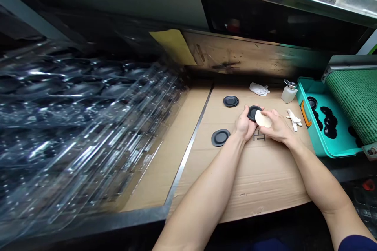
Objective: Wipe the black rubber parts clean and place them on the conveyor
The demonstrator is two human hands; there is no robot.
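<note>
On the cardboard sheet, centre: one black round rubber disc, held by your curled left hand. Your right hand, fingers together, presses a cream pad against its face. To the right: teal tray holding black discs. Left of your hands: two more discs.

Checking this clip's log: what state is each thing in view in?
Left hand: gripping a black disc.
Right hand: pressing a white pad onto it.
Two more black discs: lying flat on the cardboard sheet.
Pump bottle: upright.
Teal tray: holding black discs.
White cloth: crumpled.
Clear plastic trays: stacked.
</note>
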